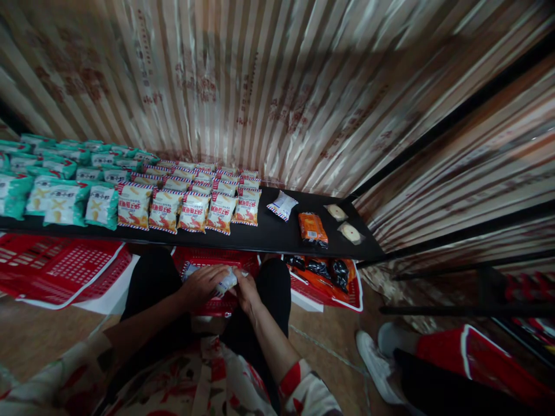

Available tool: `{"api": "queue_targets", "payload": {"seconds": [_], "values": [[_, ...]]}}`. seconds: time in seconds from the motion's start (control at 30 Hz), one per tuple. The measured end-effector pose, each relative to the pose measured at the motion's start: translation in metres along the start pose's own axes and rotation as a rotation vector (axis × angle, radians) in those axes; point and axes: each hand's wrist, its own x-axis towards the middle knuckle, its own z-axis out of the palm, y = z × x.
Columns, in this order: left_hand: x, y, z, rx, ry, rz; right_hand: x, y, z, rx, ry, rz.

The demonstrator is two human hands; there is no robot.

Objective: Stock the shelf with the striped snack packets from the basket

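Both the left hand (210,281) and right hand (246,289) grasp a pillowy, crinkled plastic packet (228,281) near the front edge of the black bench (276,236).

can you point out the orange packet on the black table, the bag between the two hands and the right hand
Orange packet (313,228): head view, middle of its upward face
Bag (226,282): head view, wrapper showing between the hands
Right hand (247,289): head view, back of the hand
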Motion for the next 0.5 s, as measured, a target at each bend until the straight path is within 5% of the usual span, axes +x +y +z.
{"api": "queue_targets", "payload": {"seconds": [0.1,0.23,0.33,0.5], "values": [[0.000,-0.004,0.000,-0.040,-0.026,-0.013,0.006,0.005,-0.002,-0.129,0.111,-0.158],[0.002,-0.008,-0.001,-0.129,-0.108,-0.072,0.007,0.000,-0.006,-0.565,0.232,-0.600],[0.011,-0.009,-0.009,-0.240,-0.241,-0.172,-0.001,-0.006,-0.007,-0.759,0.124,-0.875],[0.035,-0.009,-0.033,-0.359,-0.466,-0.274,-0.012,-0.010,-0.007,-0.869,-0.154,-0.882]]}}
